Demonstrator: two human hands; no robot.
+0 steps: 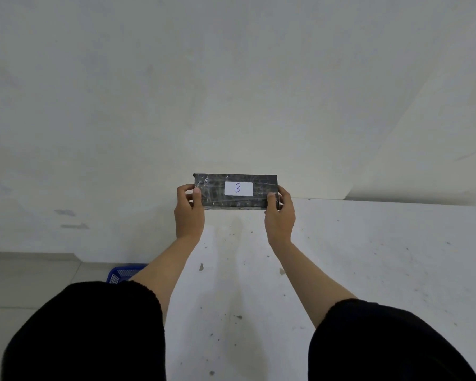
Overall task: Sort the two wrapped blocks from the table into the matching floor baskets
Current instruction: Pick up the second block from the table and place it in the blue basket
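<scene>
A dark block wrapped in clear film (235,200) is held up in front of me, its white label with a handwritten "B" facing the camera. My left hand (188,213) grips its left end and my right hand (279,215) grips its right end, thumbs on the front face. The block hangs above the far edge of the white table (368,270). A corner of a blue mesh basket (121,272) shows on the floor at the left, partly hidden behind my left arm. No second block is in view.
A white wall fills the upper part of the view, close behind the table. Grey tiled floor (25,284) lies to the left of the table. The tabletop carries small dark specks and chips.
</scene>
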